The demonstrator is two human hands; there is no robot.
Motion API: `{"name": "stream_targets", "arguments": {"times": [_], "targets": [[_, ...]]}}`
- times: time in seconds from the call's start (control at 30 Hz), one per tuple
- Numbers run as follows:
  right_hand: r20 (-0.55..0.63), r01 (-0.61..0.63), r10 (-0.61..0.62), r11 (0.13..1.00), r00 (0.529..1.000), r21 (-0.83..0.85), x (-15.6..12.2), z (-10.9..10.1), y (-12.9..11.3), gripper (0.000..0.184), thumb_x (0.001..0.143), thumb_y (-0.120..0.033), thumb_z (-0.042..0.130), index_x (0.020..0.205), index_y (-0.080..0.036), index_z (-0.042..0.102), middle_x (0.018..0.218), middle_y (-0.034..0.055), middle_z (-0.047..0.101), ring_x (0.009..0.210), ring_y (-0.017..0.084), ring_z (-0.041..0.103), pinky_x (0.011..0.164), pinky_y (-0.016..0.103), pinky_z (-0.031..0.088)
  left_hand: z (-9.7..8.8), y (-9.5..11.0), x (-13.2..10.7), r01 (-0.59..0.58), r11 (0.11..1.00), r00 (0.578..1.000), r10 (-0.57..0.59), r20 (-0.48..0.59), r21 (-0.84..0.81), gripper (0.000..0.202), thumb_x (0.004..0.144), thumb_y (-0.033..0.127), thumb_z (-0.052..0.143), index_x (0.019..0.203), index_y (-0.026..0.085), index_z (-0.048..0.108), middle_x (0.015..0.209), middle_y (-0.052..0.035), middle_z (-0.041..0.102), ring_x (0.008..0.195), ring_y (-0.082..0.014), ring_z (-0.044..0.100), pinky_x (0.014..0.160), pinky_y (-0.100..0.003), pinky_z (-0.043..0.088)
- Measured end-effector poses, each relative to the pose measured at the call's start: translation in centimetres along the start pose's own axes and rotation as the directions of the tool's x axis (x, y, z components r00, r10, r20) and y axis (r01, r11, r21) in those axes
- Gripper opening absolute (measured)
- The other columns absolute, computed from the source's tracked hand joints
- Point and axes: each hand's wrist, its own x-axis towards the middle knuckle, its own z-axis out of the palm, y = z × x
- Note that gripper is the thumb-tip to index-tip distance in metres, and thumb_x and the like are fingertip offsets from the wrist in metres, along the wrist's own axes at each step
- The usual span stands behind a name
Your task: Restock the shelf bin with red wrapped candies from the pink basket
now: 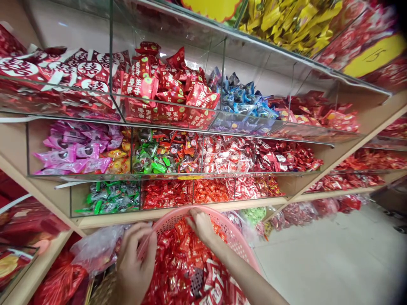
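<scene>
My left hand (135, 262) is low in the view, its fingers pinched together at the edge of a crumpled clear plastic bag (97, 250). My right hand (202, 226) is curled over the rim of a pink plastic mesh basket (178, 214), a short way to the right. The basket is heaped with red-wrapped sweets (181, 271), and my forearm hides its right side. The two hands stay apart, with part of the rim between them.
Clear acrylic bins of wrapped sweets (165, 148) in red, pink, green and blue fill wooden shelves (41, 199) ahead. Red bags (59, 279) lie at lower left, a woven basket (101, 292) sits beside my left hand, and a pale tiled floor (321, 258) lies to the right.
</scene>
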Motion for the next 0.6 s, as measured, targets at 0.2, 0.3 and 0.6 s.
{"name": "stream_targets", "arguments": {"times": [0.2,0.3,0.6], "targets": [[0.062,0.194,-0.189,0.978,0.980,-0.078,-1.3,0.2,0.7,0.039,0.070,-0.032,0.072,0.100,-0.018,0.052,0.105,0.0098,0.055,0.093,0.025,0.053,0.079,0.035,0.042,3.7,-5.3,0.8,-0.004,0.972,0.987,-0.034,0.157,0.236,0.031,0.082,0.038,0.043,0.104,0.018,0.052,0.107,-0.0107,0.055,0.102,-0.0257,0.053,0.087,-0.043,0.047],[0.042,0.172,-0.170,0.983,0.985,-0.060,-1.3,0.7,0.9,0.036,0.070,-0.026,0.072,0.099,-0.018,0.051,0.102,0.0092,0.055,0.091,0.024,0.053,0.079,0.036,0.042,4.7,-6.7,-0.6,-0.007,0.962,0.974,-0.056,0.221,0.274,0.032,0.083,0.036,0.042,0.108,0.019,0.051,0.109,-0.0100,0.056,0.103,-0.0249,0.054,0.088,-0.041,0.046],[-0.123,0.055,-0.043,0.994,0.991,0.096,2.7,-2.8,3.4,0.016,0.088,-0.033,0.049,0.092,-0.018,0.055,0.094,0.0070,0.058,0.088,0.018,0.054,0.079,0.028,0.040,5.2,-6.9,-1.4,0.009,0.957,0.942,-0.105,0.320,0.289,0.032,0.086,0.035,0.038,0.113,0.020,0.047,0.114,-0.0081,0.056,0.106,-0.0217,0.056,0.088,-0.036,0.048]]}}
